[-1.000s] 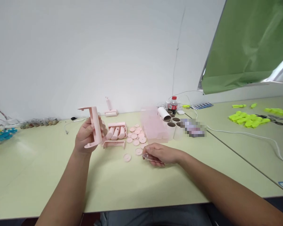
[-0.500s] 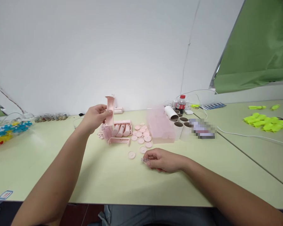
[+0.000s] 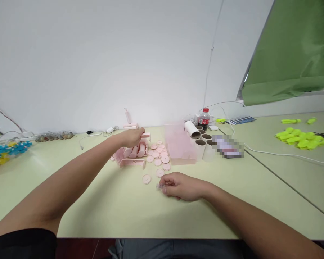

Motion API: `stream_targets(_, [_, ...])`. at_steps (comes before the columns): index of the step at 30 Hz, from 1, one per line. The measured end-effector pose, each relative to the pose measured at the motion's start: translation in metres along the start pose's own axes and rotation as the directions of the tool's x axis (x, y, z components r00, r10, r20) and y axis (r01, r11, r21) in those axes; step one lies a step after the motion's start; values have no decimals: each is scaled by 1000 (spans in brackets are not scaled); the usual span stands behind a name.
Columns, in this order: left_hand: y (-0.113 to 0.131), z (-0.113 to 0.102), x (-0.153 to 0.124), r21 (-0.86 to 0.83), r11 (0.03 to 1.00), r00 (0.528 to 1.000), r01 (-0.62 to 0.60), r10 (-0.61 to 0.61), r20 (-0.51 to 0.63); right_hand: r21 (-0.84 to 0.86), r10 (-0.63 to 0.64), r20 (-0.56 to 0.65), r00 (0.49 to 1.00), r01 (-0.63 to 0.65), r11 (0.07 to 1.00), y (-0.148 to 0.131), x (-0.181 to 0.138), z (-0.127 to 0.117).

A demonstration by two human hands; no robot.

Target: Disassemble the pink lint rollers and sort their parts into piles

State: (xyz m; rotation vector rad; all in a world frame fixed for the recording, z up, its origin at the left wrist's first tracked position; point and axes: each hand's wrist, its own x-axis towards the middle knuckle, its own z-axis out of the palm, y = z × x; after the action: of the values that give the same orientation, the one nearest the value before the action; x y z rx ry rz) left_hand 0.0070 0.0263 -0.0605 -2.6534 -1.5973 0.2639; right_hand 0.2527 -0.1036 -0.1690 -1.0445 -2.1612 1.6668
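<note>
My left hand reaches over the pile of pink parts, its fingers closed on a pink plastic bracket that lies roughly level. Beneath and beside it are several pink cylinders, partly covered by the hand and forearm. In front of them another pink bracket lies on the table. My right hand rests low over the table, fingers curled around a small clear piece whose kind I cannot make out. Just beyond its fingers lie flat pink discs.
To the right of the discs stands a translucent pink box. Behind it are cardboard tubes, a cola bottle and a blurred-out item. Yellow-green pieces lie far right, blue and yellow pieces far left.
My left hand has moved forward and right, and the bracket it holds has tipped from upright to roughly level. The right hand still holds the small clear piece in nearly the same place.
</note>
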Motion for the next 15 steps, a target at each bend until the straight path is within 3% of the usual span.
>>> stream_targets(6, [-8,18,1,43,999,1000,-8,9,-22,-10,-3,7,1000,3,1000,-2,-1,0])
stream_targets(15, [1,39,1,102,992,985,73,-56,-165,-40,-8,6,1000,9,999,-4,-2,0])
